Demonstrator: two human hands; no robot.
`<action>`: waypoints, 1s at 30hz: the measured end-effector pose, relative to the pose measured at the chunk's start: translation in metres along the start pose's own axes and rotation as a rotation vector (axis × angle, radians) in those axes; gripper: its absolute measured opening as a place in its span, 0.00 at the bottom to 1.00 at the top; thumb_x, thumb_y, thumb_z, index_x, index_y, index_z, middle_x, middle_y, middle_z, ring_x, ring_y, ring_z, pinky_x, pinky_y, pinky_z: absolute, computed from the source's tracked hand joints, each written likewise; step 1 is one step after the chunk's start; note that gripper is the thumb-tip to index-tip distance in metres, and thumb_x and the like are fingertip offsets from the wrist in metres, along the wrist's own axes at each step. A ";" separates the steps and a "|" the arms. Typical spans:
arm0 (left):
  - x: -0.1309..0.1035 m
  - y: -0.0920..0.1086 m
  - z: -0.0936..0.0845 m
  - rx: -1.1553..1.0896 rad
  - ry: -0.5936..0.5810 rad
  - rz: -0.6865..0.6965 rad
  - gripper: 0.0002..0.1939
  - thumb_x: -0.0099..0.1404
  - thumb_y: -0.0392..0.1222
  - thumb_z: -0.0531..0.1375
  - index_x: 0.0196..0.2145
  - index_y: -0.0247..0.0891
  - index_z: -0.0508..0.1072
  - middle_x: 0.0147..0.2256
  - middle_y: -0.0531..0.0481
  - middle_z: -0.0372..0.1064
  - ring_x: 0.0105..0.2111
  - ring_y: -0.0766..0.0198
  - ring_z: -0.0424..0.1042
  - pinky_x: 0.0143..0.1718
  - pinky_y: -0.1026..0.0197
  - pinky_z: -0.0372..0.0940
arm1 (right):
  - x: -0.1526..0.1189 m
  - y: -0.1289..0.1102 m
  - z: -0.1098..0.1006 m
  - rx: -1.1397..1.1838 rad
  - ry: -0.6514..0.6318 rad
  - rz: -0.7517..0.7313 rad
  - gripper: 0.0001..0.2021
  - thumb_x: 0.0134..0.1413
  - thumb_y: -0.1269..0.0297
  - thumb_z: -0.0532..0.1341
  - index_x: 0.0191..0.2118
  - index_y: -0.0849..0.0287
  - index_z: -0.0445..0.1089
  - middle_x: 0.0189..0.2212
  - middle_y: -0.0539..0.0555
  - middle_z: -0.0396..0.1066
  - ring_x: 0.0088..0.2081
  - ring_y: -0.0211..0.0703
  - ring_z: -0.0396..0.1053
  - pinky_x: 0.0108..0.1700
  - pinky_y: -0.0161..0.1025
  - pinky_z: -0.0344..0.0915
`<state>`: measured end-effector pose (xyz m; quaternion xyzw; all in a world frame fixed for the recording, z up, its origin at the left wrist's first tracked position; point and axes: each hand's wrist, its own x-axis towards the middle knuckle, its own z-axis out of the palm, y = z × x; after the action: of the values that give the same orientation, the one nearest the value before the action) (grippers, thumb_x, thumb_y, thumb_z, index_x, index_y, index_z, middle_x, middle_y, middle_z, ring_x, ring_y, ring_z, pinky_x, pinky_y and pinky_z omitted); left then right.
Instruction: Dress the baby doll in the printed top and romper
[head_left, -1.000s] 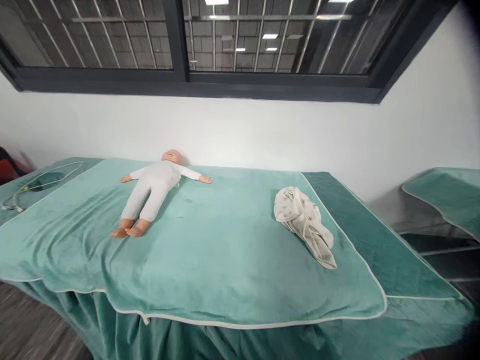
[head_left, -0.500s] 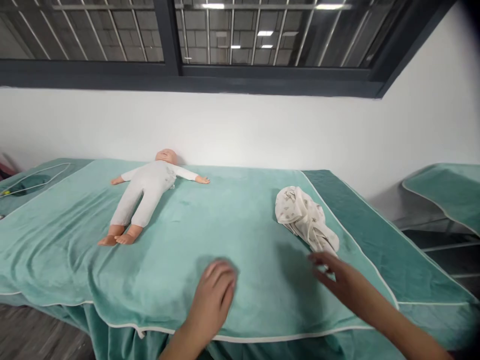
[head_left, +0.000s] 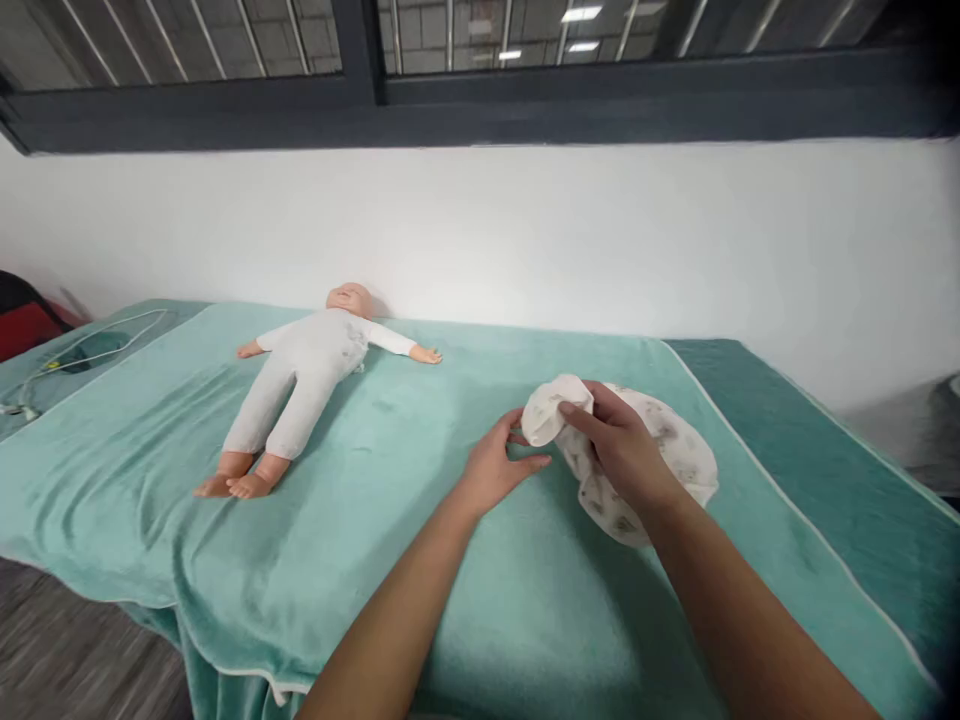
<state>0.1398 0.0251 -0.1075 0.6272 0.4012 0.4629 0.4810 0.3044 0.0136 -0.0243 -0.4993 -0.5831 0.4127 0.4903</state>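
A white printed cloth (head_left: pixel 679 450), bunched up and looking like a small garment, is in front of me on the right. My right hand (head_left: pixel 619 440) grips it, thumb and fingers pinching a gathered end. Beside that end is my left hand (head_left: pixel 502 465), its thumb and fingers spread around the near side; its fingertips lie close to the fabric, and whether they touch it I cannot tell. On the left a baby doll (head_left: pixel 311 365) in a white suit lies on its back, arms out, head toward the wall.
A light green blanket (head_left: pixel 300 560) with pale piping covers the bed, over a darker green cover (head_left: pixel 795 430) at right. White cable (head_left: pixel 112 340) and a red and black item (head_left: pixel 26 315) are at far left. Behind stand a white wall (head_left: pixel 487 240) and a dark window frame (head_left: pixel 600 105).
Both hands have moved up to the cloth. The right hand has taken hold of it and gathered one end; the left has come over beside it and opened. The view has shifted slightly.
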 end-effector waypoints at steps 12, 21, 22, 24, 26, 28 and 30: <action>0.001 0.017 -0.038 -1.171 0.265 -0.309 0.43 0.62 0.75 0.51 0.58 0.37 0.70 0.50 0.40 0.75 0.54 0.45 0.73 0.55 0.48 0.69 | 0.044 0.025 0.068 0.094 -0.259 -0.051 0.21 0.59 0.54 0.65 0.57 0.47 0.70 0.61 0.52 0.67 0.59 0.49 0.67 0.62 0.48 0.64; -0.002 0.026 -0.043 -1.010 0.246 -0.349 0.49 0.60 0.79 0.44 0.55 0.32 0.72 0.48 0.35 0.75 0.55 0.42 0.71 0.54 0.45 0.68 | 0.035 0.054 0.063 -0.033 -0.158 -0.052 0.16 0.59 0.54 0.64 0.51 0.52 0.71 0.56 0.54 0.71 0.57 0.47 0.68 0.63 0.49 0.62; -0.002 0.025 -0.042 -1.002 0.219 -0.366 0.49 0.60 0.80 0.45 0.55 0.32 0.72 0.48 0.34 0.75 0.54 0.42 0.72 0.54 0.45 0.69 | 0.034 0.054 0.064 -0.060 -0.168 -0.074 0.17 0.59 0.55 0.64 0.51 0.52 0.71 0.57 0.54 0.69 0.59 0.47 0.67 0.64 0.49 0.60; -0.001 0.022 -0.040 -0.999 0.201 -0.373 0.46 0.61 0.77 0.49 0.55 0.32 0.72 0.47 0.35 0.75 0.51 0.44 0.74 0.52 0.46 0.70 | 0.032 0.054 0.068 -0.084 -0.174 -0.105 0.22 0.58 0.55 0.66 0.56 0.51 0.67 0.60 0.54 0.66 0.61 0.47 0.64 0.66 0.49 0.59; -0.001 0.017 -0.036 -0.991 0.239 -0.323 0.37 0.62 0.68 0.59 0.56 0.35 0.70 0.45 0.39 0.76 0.48 0.49 0.76 0.50 0.49 0.71 | 0.030 0.052 0.071 -0.046 -0.156 -0.119 0.28 0.57 0.56 0.66 0.62 0.48 0.61 0.62 0.54 0.63 0.63 0.47 0.62 0.66 0.49 0.58; -0.002 0.013 -0.032 -0.976 0.277 -0.251 0.32 0.60 0.57 0.66 0.56 0.38 0.69 0.45 0.43 0.76 0.45 0.53 0.77 0.50 0.52 0.71 | 0.029 0.050 0.072 0.039 -0.134 -0.119 0.30 0.58 0.57 0.64 0.65 0.46 0.58 0.64 0.53 0.62 0.62 0.46 0.63 0.65 0.47 0.60; -0.003 0.011 -0.029 -0.954 0.263 -0.221 0.31 0.57 0.51 0.70 0.55 0.38 0.70 0.45 0.44 0.76 0.44 0.54 0.78 0.49 0.53 0.71 | 0.027 0.047 0.073 0.105 -0.117 -0.099 0.29 0.58 0.58 0.64 0.64 0.46 0.59 0.62 0.53 0.64 0.59 0.47 0.66 0.60 0.45 0.65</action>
<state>0.1119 0.0269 -0.0946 0.2277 0.2664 0.6160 0.7055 0.2407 0.0482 -0.0783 -0.4185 -0.6122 0.4464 0.5008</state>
